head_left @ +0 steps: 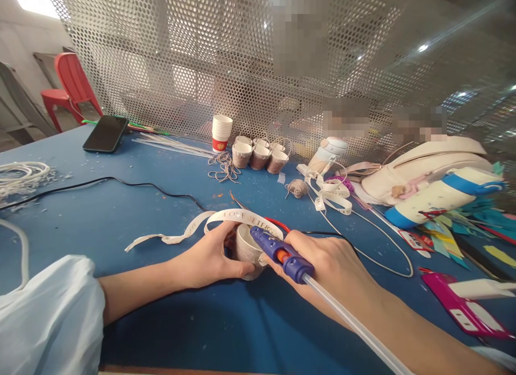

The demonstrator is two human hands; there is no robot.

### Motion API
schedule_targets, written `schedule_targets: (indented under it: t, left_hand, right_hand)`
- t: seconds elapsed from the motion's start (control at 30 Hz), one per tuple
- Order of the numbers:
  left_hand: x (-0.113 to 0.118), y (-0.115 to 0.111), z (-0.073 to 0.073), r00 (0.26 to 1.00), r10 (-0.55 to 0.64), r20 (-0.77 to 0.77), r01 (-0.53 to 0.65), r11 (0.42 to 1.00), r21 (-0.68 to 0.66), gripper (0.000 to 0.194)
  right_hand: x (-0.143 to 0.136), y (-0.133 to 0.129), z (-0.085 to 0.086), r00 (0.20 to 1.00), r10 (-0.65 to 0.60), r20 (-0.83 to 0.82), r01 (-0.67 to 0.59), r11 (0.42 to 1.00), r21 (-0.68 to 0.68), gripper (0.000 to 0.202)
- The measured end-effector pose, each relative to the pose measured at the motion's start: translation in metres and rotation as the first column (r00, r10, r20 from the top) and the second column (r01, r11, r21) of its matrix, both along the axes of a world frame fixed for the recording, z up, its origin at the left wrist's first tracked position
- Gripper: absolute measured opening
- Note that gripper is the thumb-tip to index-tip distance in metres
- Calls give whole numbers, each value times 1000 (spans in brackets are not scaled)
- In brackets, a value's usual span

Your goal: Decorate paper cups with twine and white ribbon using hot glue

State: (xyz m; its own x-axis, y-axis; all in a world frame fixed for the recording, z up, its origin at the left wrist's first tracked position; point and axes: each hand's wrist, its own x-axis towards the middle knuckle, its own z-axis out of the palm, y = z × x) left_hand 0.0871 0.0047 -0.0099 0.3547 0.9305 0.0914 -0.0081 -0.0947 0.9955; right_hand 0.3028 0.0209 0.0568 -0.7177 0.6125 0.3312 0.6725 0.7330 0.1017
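My left hand (217,256) is closed around the side of a paper cup (246,247) wrapped in brownish twine. A white ribbon (237,216) with printed gold letters arches over the cup and trails off to the left on the table. In my right hand (318,256) is a blue hot glue gun (278,252), its nozzle end over the cup's rim. A long clear glue stick (355,324) sticks out of the gun's back. My right fingertips are close to the cup's right side; the gun partly hides them.
Several twine-wrapped cups (260,155) stand by a stack of paper cups (221,132) near the perforated metal screen (181,57). A twine ball (297,188), bottle (435,197), bag (423,165) and magenta power strip (463,305) lie rightward. A black cable (108,179) and phone (105,133) lie left.
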Motion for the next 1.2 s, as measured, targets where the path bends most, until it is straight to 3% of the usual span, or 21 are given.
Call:
schedule_targets:
  t: [0.3,0.6,0.9,1.07,1.2]
  left_hand:
    - [1,-2,0,1000,7,-18,-7,1000,-11,58]
    - [2,-2,3,1000,15,-5,-15,999,-44,61]
    - [4,-3,0,1000,22,-14,-22,1000,-9,62]
    - [5,-4,0,999,39,-15,-39,998,-40,65]
    - [5,-5,1,999,34,35,-31,996,-82,64]
  right_hand:
    - [-4,3,-4,990,62,-127,-81,985,-154,19]
    - [-4,-5,-1,1000,1,-3,-1,999,38,11]
    - [-9,-16,14,992,-54,114,49,998,49,15]
    - [-4,-17,10,984,-112,139,117,993,-26,12]
    - [0,-14,7,983,-176,49,181,977,-117,27]
